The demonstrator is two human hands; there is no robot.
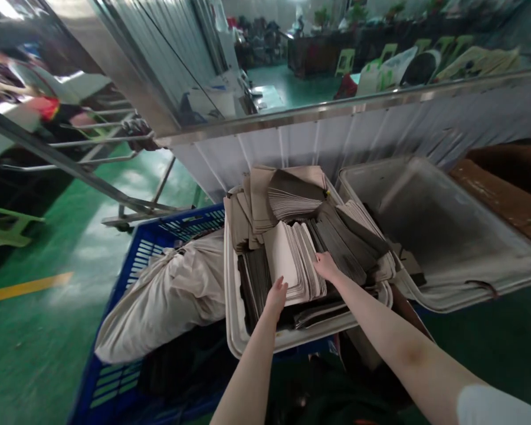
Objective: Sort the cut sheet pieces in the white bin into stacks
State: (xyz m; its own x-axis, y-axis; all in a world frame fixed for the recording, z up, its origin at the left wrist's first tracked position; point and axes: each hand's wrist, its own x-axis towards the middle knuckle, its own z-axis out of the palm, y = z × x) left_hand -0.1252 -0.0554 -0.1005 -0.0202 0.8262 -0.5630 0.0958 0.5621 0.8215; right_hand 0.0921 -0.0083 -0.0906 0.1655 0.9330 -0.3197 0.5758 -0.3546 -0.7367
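A white plastic tub (233, 321) holds many flat fabric pieces in stacks. In its middle lies a stack of light beige pieces (287, 254), fanned toward the right. My left hand (276, 298) is at the stack's lower left edge, with its fingers apart. My right hand (325, 267) has its fingers closed around the right edge of the same stack. Dark grey pieces (343, 245) fill the tub's right side, and a fanned grey bundle (294, 195) lies behind the beige stack. More beige pieces (243, 218) sit at the back left.
Left of the tub, a blue crate (128, 265) holds a cream cloth bundle (172, 295). To the right are a translucent tub (451, 230) and a brown box (500, 189). A panelled wall (265, 147) with a window stands behind. A metal rack (92, 183) and a person are at left.
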